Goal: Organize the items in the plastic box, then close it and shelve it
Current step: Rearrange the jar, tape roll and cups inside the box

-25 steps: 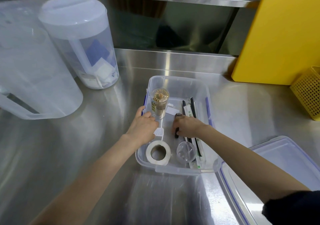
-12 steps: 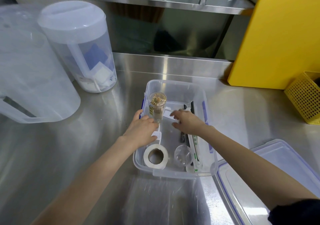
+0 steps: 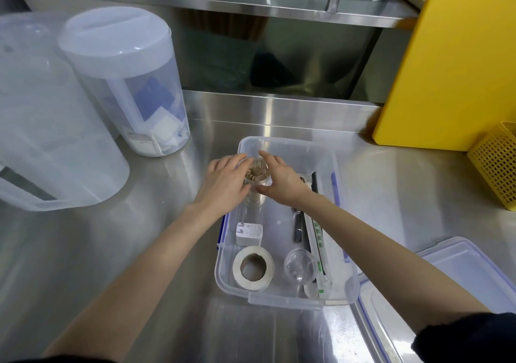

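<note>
A clear plastic box (image 3: pixel 290 300) with blue latches stands open on the steel counter. Both hands hold a clear toothpick jar (image 3: pixel 256 173) upright at the box's far left: my left hand (image 3: pixel 223 184) wraps its left side, my right hand (image 3: pixel 280 182) its right side. Inside the box lie a white charger plug (image 3: pixel 249 234), a roll of white tape (image 3: pixel 253 268), a small clear cup (image 3: pixel 300 269), a black pen (image 3: pixel 297 230) and wrapped straws (image 3: pixel 317 237) along the right side. The box's lid (image 3: pixel 458 273) lies on the counter to the right.
Two large translucent lidded containers (image 3: pixel 125 83) (image 3: pixel 42 128) stand at the left. A yellow cutting board (image 3: pixel 452 67) leans at the back right, with a yellow perforated basket (image 3: pixel 497 164) beside it. A steel shelf (image 3: pixel 279 8) runs above the counter.
My right hand left the pen and straws and came up to the toothpick jar. My left hand moved up around the jar too, which uncovered the white charger plug.
</note>
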Tool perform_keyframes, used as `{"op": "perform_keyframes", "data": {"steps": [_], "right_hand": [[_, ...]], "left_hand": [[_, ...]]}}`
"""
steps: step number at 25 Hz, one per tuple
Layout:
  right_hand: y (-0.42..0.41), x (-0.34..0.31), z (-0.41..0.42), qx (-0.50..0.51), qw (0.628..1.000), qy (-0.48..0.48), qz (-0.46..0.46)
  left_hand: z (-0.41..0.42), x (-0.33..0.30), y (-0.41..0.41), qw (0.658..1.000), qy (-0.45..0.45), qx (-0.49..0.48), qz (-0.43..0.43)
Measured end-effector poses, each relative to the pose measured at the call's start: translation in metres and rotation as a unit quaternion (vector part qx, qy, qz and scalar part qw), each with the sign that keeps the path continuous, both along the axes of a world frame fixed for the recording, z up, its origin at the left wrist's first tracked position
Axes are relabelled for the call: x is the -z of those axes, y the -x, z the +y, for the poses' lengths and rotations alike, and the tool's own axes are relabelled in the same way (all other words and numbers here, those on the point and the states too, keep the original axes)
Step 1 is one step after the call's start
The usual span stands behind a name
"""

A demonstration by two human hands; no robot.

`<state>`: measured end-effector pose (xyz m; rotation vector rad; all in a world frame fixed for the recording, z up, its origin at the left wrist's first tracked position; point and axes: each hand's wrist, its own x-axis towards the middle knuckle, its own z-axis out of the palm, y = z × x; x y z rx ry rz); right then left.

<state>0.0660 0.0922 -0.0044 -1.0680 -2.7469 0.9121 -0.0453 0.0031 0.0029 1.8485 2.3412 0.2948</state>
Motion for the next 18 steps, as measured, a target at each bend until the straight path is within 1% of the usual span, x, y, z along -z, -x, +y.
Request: {"op": "perform_keyframes", "data": {"steps": [3, 9, 14, 18], "right_hand": [[-0.001, 0.007, 0.002, 0.015, 1.0, 0.016, 0.018], [-0.011, 0.001, 0.004, 0.066, 0.993, 0.05, 0.084], [-0.035, -0.015, 0.01, 0.103, 0.989, 0.044, 0.096], [-0.051, -0.015, 0.011, 0.126, 0.987, 0.061, 0.076]], "left_hand": [[0.006, 0.003, 0.004, 1.0, 0.025, 0.002, -0.003], [0.013, -0.003, -0.006, 0.999, 0.034, 0.011, 0.001], [0.025, -0.015, -0.022, 0.998, 0.002, 0.05, -0.039], [0.035, -0.006, -0.033, 0.992, 0.031, 0.075, -0.101]]}}
